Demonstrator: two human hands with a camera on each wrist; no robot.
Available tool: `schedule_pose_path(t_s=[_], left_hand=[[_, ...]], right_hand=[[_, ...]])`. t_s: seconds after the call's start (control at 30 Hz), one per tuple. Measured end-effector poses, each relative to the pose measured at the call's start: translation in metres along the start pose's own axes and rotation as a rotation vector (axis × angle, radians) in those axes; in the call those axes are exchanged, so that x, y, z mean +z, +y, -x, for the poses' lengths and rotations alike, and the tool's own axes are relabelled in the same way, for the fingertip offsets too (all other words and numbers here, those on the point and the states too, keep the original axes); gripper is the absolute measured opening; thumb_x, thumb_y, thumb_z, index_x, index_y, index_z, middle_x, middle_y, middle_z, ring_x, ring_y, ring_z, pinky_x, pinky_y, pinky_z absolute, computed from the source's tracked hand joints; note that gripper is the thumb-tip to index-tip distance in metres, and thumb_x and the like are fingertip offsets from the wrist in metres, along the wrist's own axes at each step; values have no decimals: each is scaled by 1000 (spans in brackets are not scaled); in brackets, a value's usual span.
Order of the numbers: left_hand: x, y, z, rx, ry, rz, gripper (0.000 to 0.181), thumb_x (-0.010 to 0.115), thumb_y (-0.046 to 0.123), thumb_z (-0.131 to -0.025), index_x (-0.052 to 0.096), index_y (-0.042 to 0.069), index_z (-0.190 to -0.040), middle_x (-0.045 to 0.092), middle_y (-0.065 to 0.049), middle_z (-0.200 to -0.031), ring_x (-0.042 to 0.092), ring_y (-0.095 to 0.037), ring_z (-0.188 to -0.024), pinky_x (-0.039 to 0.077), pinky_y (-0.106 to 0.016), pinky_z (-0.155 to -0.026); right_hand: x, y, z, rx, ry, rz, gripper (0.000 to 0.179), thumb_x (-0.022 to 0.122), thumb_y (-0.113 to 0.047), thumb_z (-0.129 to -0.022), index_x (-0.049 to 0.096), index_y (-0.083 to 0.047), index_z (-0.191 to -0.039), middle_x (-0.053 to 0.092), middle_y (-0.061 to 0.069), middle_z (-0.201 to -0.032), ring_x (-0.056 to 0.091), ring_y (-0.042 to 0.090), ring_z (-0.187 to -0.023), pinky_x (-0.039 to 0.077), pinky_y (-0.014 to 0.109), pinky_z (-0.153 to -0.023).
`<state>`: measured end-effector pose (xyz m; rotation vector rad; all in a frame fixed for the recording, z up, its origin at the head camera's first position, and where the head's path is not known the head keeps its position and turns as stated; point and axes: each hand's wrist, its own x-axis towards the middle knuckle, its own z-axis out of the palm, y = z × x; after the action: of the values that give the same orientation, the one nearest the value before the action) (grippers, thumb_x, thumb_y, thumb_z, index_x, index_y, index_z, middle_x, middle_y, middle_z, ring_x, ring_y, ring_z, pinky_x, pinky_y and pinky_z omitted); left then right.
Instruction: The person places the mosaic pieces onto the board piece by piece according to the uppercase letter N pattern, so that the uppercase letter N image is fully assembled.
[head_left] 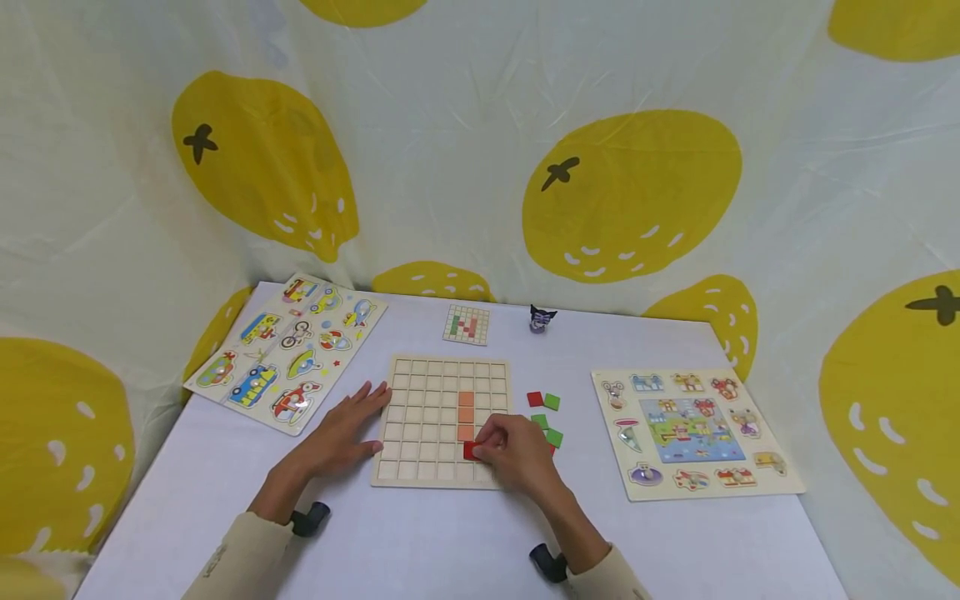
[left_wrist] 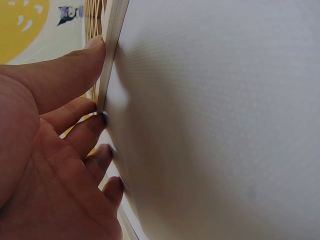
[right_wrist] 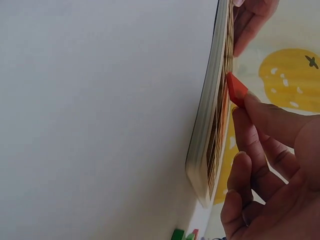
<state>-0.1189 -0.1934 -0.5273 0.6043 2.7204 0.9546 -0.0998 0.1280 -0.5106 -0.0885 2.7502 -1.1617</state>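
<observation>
A wooden grid board (head_left: 417, 439) lies flat on the white table, with several orange tiles (head_left: 466, 414) standing in one column of its cells. Between thumb and fingers, my right hand (head_left: 517, 454) pinches a red square tile (head_left: 470, 451) at the lower end of that column. The tile (right_wrist: 237, 91) tilts over the grid in the right wrist view. My left hand (head_left: 341, 437) rests at the board's left side, fingers spread, its thumb and fingertips at the edge (left_wrist: 111, 55) in the left wrist view.
Loose green tiles (head_left: 554, 438) and red tiles (head_left: 534, 399) lie right of the board, partly behind my right hand. Behind the board are a small pattern card (head_left: 467, 325) and a dark figurine (head_left: 539, 320). Picture puzzles flank it: a vehicle puzzle (head_left: 318, 329) left, another puzzle (head_left: 697, 433) right.
</observation>
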Motion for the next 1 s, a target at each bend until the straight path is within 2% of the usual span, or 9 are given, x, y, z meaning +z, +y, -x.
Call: schedule_pose_path(t_s=[0.17,0.7,0.83,1.0], left_hand=[[0,-1,0,-2,-2,-2,85,78,7,-93,34,4,-165,27,-16,-176,16,-46,-164,14,-67,-132],[1,-2,-1,8,6,-7,85,78,6,-92,35,4,-166,28,-15,-176,17,-46,-164,15,-67,-132],[2,-4,-1,7,4,-8,85,79,7,-93,34,5,-166,28,-15,-176,17,-46,-164,15,-67,-132],[3,-4,-1,6,8,-6,85,79,7,-92,35,5,-165,29,-15,-176,17,-46,-164,16,-67,-132]], right_hand=[[5,-5,-4,16,-25,20,18,89,-18,-87,72,-23,-83,66,-9,-71,61,11,-72,48,24,-60],[7,-10,-8,-28,-20,94,16,89,-18,-86,74,-23,-81,63,-9,-69,57,12,-73,45,24,-59],[3,-6,-10,-22,-23,67,16,89,-19,-86,74,-23,-84,64,-8,-73,57,13,-74,47,24,-59],[-10,3,-18,-35,30,41,15,89,-17,-85,75,-21,-89,66,-8,-75,56,13,-74,46,25,-62]])
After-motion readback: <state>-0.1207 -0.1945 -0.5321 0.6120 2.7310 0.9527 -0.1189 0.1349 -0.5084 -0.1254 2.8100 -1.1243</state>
